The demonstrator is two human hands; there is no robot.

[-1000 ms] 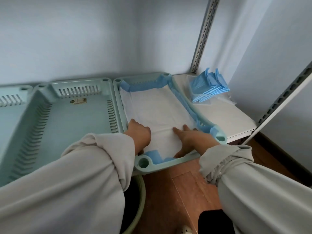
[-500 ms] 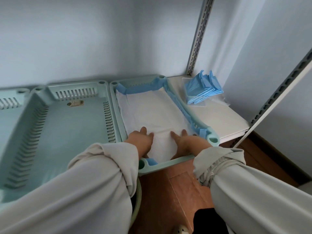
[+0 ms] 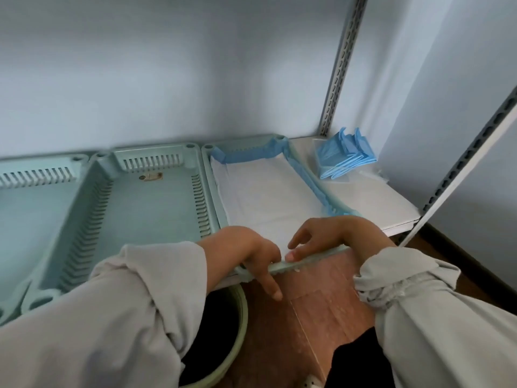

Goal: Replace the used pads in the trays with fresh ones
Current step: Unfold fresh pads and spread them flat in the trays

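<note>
Two hands sit at the near rim of the lined tray, and I see both from above. My left hand lies over that rim with its fingers curled down across the edge; one finger points straight down past it toward the floor. Whether it actually clamps the rim I cannot tell, since the fingertips are hidden behind the plastic. My right hand is just beside the left, thumb tip resting on top of the rim, the other fingers loosely bent and hovering over the pad; it grips nothing that I can make out.

Just beyond both hands the fresh pad lies flat inside the tray, white face up, its blue border turned up along the far wall and along the wall on the right hand's side. Beyond the left hand and out past it stands a bare tray, touching the lined one, with a small tag at its far end. A third tray sits farther out on that same side.

Well beyond the right hand, on the white shelf, rests a stack of folded blue pads. Below the left wrist, on the reddish floor, stands a round green bin with a dark inside.
</note>
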